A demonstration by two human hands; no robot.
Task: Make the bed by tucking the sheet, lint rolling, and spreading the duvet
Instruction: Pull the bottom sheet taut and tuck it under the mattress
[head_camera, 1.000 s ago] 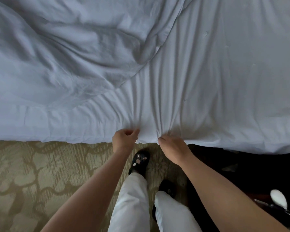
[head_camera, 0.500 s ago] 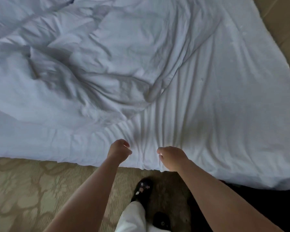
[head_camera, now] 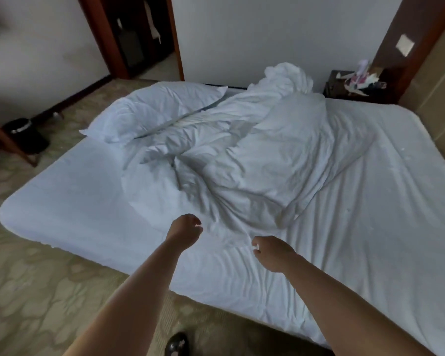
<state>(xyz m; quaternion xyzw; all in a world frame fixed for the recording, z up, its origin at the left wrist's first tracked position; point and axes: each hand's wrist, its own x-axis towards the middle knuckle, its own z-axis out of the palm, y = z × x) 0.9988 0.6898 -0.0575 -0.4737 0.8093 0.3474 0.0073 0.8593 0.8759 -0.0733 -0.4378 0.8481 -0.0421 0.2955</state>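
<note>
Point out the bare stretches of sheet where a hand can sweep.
Free: sheet left of the duvet, below the pillow; also the right side up to the nightstand. Crowded: the middle, under the bunched duvet.

Head view, high at bedside, facing down across bed (head_camera: 62,217).

Both arms outstretched, left hand (head_camera: 186,227) and right hand (head_camera: 271,253) loosely curled
</note>
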